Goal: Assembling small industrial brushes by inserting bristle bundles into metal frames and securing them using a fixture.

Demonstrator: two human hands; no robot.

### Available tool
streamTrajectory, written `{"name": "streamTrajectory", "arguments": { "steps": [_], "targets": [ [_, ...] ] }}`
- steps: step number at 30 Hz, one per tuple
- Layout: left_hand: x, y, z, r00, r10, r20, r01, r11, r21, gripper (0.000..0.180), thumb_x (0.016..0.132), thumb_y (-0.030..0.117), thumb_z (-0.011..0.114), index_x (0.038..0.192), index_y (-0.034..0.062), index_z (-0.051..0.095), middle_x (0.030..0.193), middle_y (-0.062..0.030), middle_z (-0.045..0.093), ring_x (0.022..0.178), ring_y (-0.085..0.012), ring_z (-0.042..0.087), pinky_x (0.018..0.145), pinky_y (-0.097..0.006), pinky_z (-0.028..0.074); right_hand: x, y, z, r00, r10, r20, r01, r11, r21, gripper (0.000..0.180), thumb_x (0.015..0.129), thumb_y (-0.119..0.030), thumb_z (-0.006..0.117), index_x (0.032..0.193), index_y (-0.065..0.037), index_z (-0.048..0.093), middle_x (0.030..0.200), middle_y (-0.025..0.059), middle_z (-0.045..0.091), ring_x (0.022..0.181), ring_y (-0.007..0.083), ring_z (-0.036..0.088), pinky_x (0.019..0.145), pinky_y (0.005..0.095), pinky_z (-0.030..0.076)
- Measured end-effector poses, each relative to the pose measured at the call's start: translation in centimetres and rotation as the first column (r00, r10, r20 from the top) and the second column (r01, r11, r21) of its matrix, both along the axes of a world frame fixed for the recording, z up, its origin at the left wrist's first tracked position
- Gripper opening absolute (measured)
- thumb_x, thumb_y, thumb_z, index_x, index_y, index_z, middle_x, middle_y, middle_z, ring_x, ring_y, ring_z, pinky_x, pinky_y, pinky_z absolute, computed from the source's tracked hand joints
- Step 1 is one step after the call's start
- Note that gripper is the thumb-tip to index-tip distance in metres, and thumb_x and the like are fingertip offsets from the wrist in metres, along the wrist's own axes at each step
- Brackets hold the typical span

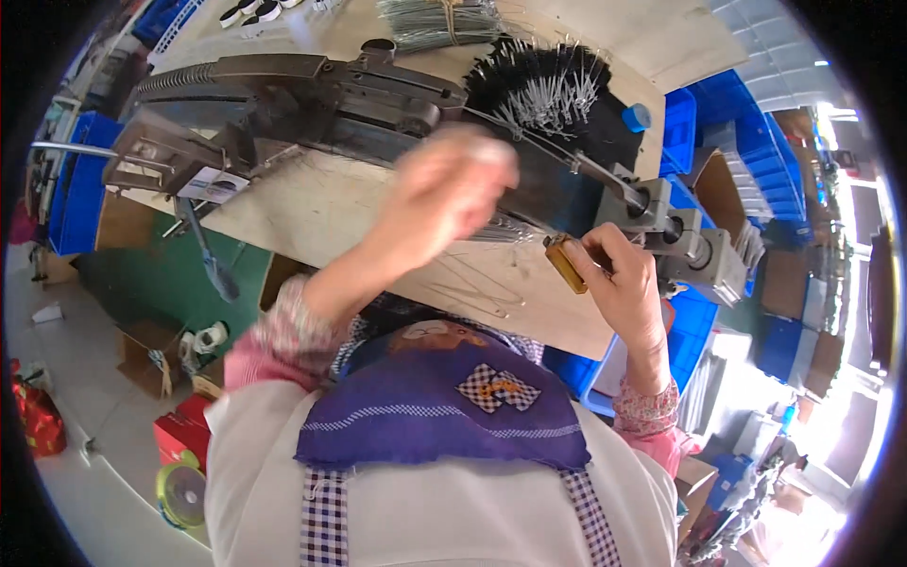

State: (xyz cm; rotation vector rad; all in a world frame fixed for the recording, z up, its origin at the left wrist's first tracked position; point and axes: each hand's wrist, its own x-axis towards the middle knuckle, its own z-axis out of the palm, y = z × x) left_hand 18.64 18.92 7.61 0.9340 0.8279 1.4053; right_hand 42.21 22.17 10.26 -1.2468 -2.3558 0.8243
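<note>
My left hand (444,189) is raised over the wooden workbench (312,213) and blurred by motion. Its fingers are curled, and a thin bundle of metal wires (505,229) sticks out of it to the right. My right hand (619,283) grips a short brass-coloured handle (565,263) at the bench's near edge, just in front of grey metal blocks on a shaft (666,222). A long grey metal machine (283,94) lies across the bench behind my left hand.
A black fan of wire-tipped pieces (539,85) and a blue cap (637,117) lie behind the shaft. A tied wire bundle (439,21) sits at the far edge, bent wires (472,288) on the near bench. Blue crates (746,142) stand right; cardboard and red boxes (146,354) on the floor left.
</note>
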Motion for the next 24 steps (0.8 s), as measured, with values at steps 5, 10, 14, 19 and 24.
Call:
{"name": "streamTrajectory", "arguments": {
  "steps": [5, 10, 14, 19, 24],
  "targets": [
    [3.9, 5.8, -2.6, 0.966, -0.147, 0.21, 0.23, 0.863, -0.45, 0.026, 0.099, 0.025, 0.049, 0.082, 0.0051, 0.051, 0.059, 0.006, 0.033, 0.045, -0.0044, 0.027, 0.041, -0.022, 0.021, 1.0, 0.6, 1.5, 0.996, 0.008, -0.09, -0.008, 1.0, 0.002, 0.015, 0.083, -0.009, 0.069, 0.088, 0.0, 0.059, 0.069, 0.0125, 0.058, 0.056, 0.0201, 0.056, 0.057, 0.0295, 0.046],
    [3.3, 4.3, -3.6, 0.978, 0.167, 0.125, -0.116, 0.933, -0.34, 0.025, 0.099, 0.027, 0.051, 0.085, 0.0055, 0.054, 0.06, 0.0061, 0.036, 0.047, -0.0044, 0.029, 0.042, -0.021, 0.023, -0.2, 5.1, 3.6, 0.978, -0.136, -0.157, 0.172, 0.954, 0.247, 0.011, 0.086, -0.008, 0.061, 0.094, -0.001, 0.063, 0.084, 0.0163, 0.065, 0.08, 0.0313, 0.065, 0.07, 0.0353, 0.051],
    [3.4, 4.5, -3.2, 0.972, 0.224, 0.076, -0.189, 0.928, -0.322, 0.024, 0.099, 0.025, 0.05, 0.088, 0.0058, 0.057, 0.059, 0.0056, 0.039, 0.048, -0.0044, 0.032, 0.043, -0.021, 0.024, -7.0, 11.8, -0.3, 0.968, 0.25, 0.0, -0.23, 0.891, 0.392, 0.015, 0.084, -0.004, 0.056, 0.097, -0.002, 0.065, 0.089, 0.0199, 0.065, 0.091, 0.0367, 0.061, 0.076, 0.0407, 0.05],
    [3.4, 4.5, -3.7, 0.952, 0.258, 0.162, -0.188, 0.917, -0.352, 0.026, 0.098, 0.026, 0.052, 0.082, 0.0076, 0.059, 0.054, 0.0036, 0.044, 0.044, -0.0047, 0.032, 0.041, -0.021, 0.022, -8.0, 12.0, -0.9, 0.942, 0.265, -0.206, -0.306, 0.93, -0.202, 0.025, 0.091, -0.006, 0.054, 0.111, 0.008, 0.06, 0.078, 0.0066, 0.065, 0.067, 0.0106, 0.057, 0.064, 0.0252, 0.049],
    [2.3, 4.4, -4.1, 0.981, 0.152, 0.123, -0.113, 0.954, -0.276, 0.033, 0.099, 0.034, 0.047, 0.091, 0.004, 0.058, 0.063, -0.0008, 0.054, 0.049, -0.0085, 0.047, 0.047, -0.022, 0.036, -7.7, 12.8, 1.6, 0.954, 0.172, -0.247, -0.274, 0.834, -0.479, 0.026, 0.089, -0.009, 0.058, 0.112, 0.004, 0.063, 0.078, 0.0051, 0.064, 0.067, 0.0104, 0.061, 0.062, 0.0239, 0.05]
  ]
}}
